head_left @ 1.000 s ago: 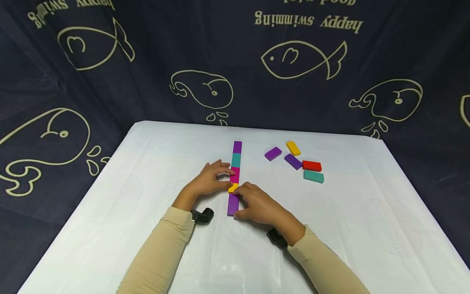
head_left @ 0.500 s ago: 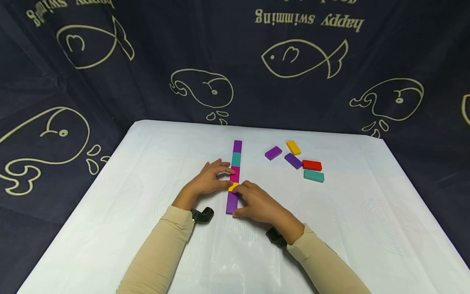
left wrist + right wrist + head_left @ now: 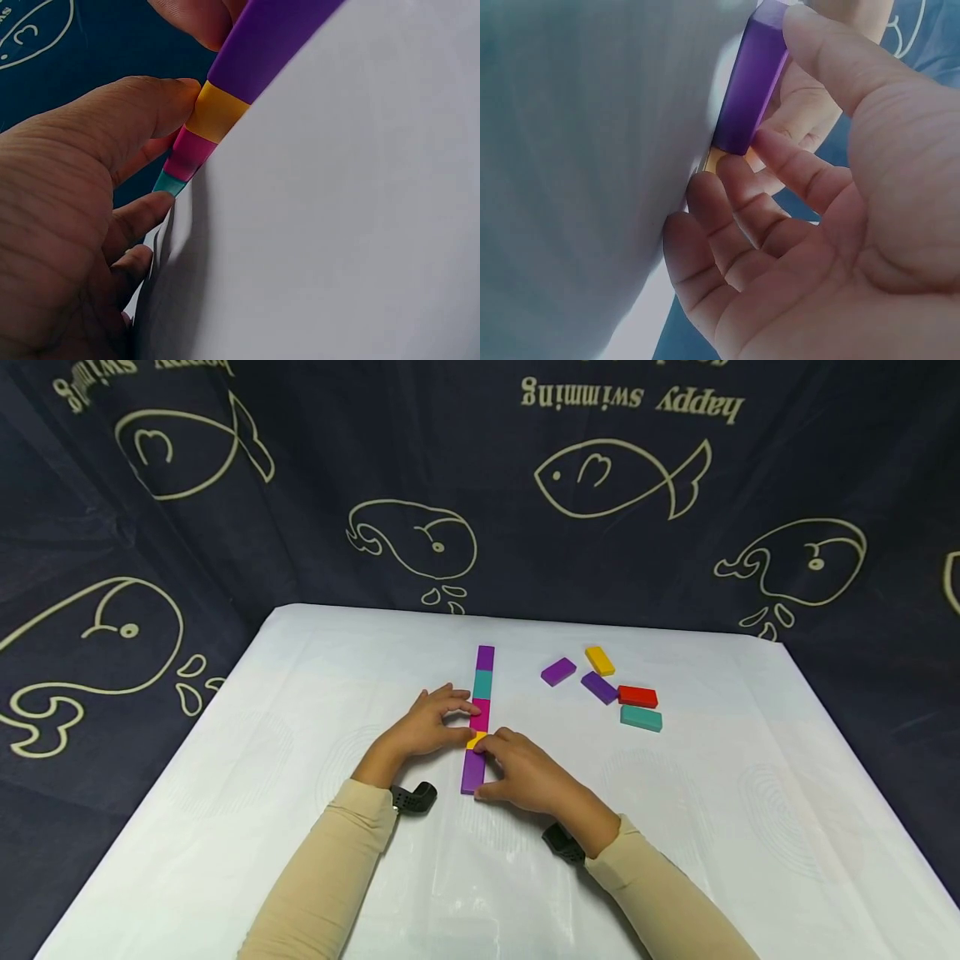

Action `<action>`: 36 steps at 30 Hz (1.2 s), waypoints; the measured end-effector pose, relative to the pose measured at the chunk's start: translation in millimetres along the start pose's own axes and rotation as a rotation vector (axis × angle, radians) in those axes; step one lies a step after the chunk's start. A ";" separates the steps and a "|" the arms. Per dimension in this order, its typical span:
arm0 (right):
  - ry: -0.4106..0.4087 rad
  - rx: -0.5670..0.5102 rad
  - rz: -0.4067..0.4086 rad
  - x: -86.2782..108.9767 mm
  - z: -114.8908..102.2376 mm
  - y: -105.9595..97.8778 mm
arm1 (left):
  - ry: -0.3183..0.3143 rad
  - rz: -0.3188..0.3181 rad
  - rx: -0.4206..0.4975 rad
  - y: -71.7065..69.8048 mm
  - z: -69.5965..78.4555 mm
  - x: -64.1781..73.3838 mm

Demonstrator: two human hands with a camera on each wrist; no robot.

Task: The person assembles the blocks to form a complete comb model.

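Observation:
A row of flat coloured blocks runs away from me in the head view: a purple block [image 3: 473,772] nearest, then a yellow block [image 3: 476,741], a magenta block [image 3: 480,715], a teal block [image 3: 482,684] and a far purple block [image 3: 486,657]. My right hand [image 3: 525,774] pinches the nearest purple block lengthwise, thumb at its near end and index fingertip at its yellow-block end. From the left side, my left hand [image 3: 431,727] steadies the row. Its thumb touches the yellow block [image 3: 217,112] in the left wrist view, while other fingers reach along the magenta and teal blocks.
Loose blocks lie right of the row: a purple block [image 3: 558,672], a yellow block [image 3: 599,661], a dark purple block [image 3: 599,687], a red block [image 3: 637,697] and a teal block [image 3: 641,718]. A dark patterned cloth [image 3: 600,568] hangs behind the white table [image 3: 750,760].
The nearest purple block's near end has shifted slightly left, and my right hand has moved a little with it. My left hand stays in place.

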State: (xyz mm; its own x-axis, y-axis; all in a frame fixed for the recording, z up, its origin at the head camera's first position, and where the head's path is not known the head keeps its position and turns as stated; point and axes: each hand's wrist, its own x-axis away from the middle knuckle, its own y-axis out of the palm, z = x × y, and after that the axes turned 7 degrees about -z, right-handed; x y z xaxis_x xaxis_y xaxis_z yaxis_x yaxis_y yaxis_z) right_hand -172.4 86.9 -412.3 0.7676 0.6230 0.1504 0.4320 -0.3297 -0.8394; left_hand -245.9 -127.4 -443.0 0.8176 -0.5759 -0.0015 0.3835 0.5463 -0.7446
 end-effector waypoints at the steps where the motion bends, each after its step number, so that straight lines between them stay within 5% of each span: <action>1: 0.000 0.001 0.001 -0.3 -0.1 0.0 | -0.001 -0.001 -0.001 -0.2 -0.1 0.0; 11: -0.011 -0.030 -0.034 -1.5 0.0 -4.5 | -0.010 -0.003 -0.005 -3.1 1.2 2.6; 17: 0.029 -0.122 -0.036 5.1 10.1 -27.9 | -0.006 0.003 0.009 -2.3 -1.0 2.3; 30: 0.177 -0.127 0.219 73.5 103.8 -96.1 | -0.009 -0.013 0.026 0.4 1.6 0.6; 36: 0.327 -0.089 0.244 94.8 139.8 -107.6 | -0.003 -0.007 0.033 -0.3 1.4 0.9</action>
State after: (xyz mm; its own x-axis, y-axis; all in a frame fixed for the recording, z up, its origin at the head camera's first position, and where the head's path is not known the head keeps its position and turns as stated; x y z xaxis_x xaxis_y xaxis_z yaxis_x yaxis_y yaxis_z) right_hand -212.3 280.6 -380.8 0.9563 0.2655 0.1223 0.2468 -0.5089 -0.8247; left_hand -244.7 -127.3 -441.8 0.8160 -0.5780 0.0060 0.4032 0.5618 -0.7223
